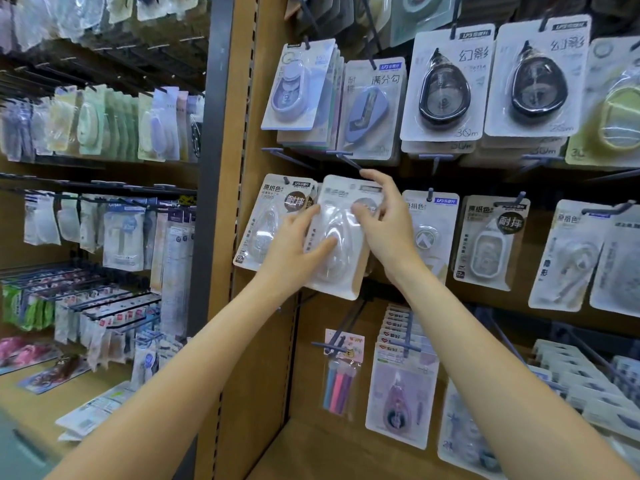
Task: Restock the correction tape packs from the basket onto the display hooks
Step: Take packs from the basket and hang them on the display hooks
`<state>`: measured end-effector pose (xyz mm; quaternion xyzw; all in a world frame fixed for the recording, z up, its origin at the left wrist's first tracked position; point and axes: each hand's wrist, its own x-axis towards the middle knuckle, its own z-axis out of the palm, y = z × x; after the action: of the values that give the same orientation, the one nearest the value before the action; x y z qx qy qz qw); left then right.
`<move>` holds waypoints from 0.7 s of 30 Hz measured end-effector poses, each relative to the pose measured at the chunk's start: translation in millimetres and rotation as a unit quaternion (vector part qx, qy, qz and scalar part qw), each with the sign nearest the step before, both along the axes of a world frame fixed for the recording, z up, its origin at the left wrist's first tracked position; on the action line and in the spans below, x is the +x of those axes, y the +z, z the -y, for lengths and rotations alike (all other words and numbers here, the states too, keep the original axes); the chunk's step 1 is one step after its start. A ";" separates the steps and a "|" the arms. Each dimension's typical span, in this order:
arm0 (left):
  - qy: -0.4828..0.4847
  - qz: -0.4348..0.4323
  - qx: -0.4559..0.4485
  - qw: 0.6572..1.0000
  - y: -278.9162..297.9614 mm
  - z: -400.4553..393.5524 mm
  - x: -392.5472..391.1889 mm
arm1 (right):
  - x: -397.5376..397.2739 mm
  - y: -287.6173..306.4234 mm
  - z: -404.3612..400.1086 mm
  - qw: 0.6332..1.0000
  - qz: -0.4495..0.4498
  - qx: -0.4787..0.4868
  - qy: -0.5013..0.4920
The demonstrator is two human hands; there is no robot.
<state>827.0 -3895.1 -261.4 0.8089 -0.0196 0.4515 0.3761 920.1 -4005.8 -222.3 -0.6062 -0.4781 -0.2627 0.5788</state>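
On the wooden display board (273, 161), near its left edge, a hanging correction tape pack (268, 220) is partly covered by the left hand (294, 242). That hand's fingers wrap the left side of the blurred pack (341, 233) held up against the board. The right hand (384, 225) pinches the pack's upper right; its hang hole and the hook (348, 161) just above it are hard to make out. The pack behind the right wrist (429, 230) is half hidden. No basket is in view.
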 end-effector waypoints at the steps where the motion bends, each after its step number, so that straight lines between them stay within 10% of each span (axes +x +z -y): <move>1: -0.009 -0.013 -0.002 1.000 -2.1 -0.1 0.3 | 2.1 1.1 0.4 1.000 -0.002 0.012 -0.019; 21: 0.024 0.070 -0.009 0.997 -17.3 3.3 -8.6 | 11.4 15.4 -9.5 0.989 -0.145 -0.001 0.033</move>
<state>818.5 -3898.4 -278.7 0.7722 -0.0221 0.5162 0.3699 931.6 -3996.2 -206.9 -0.6220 -0.4092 -0.1524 0.6500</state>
